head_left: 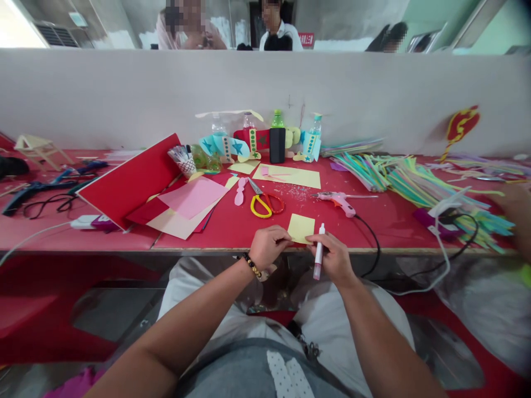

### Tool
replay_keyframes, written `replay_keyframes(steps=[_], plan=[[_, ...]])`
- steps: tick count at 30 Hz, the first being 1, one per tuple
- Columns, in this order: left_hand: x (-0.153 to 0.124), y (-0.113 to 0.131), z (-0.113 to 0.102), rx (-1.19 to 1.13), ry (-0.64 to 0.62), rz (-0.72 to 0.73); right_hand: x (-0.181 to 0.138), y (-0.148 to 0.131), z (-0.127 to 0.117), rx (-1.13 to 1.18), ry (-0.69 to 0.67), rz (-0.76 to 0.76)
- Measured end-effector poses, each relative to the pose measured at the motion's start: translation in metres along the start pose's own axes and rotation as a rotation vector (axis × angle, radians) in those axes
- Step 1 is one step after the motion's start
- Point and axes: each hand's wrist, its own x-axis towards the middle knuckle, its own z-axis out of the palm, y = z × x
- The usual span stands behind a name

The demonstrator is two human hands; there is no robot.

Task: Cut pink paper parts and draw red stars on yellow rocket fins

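My left hand (269, 246) pinches the near left edge of a small yellow paper square (301, 227) at the front edge of the red table (232, 226). My right hand (333, 255) is closed around a white and pink glue pen (318, 252), held upright, with its fingertips also touching the yellow square's near right corner. Both hands hover just over the table's front rim, above my lap.
Yellow-handled scissors (265, 202) and a pink glue gun (341, 201) with a black cord lie behind the square. Pink, red and cream sheets (188, 202) lie to the left, coloured paper strips (415, 179) to the right, decorated bottles (265, 139) by the grey partition. People sit beyond it.
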Motion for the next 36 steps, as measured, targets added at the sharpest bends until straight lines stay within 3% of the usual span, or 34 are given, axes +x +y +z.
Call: replay_keyframes(steps=[6,13,17,23,36], plan=[[0.002,0.008,-0.007,-0.147,-0.027,-0.155,-0.002,-0.002,0.000,0.015,0.055,-0.017],[0.036,0.000,-0.024,-0.320,-0.043,-0.581,-0.010,-0.006,-0.005,0.047,0.107,-0.074],[0.053,-0.002,-0.023,-0.466,-0.116,-0.737,-0.014,-0.010,-0.004,0.095,0.145,-0.151],[0.060,-0.003,-0.024,-0.603,-0.091,-0.812,-0.016,-0.013,-0.005,0.104,0.083,-0.213],[0.061,-0.006,-0.020,-0.517,-0.054,-0.795,-0.013,-0.016,-0.006,0.037,0.076,-0.247]])
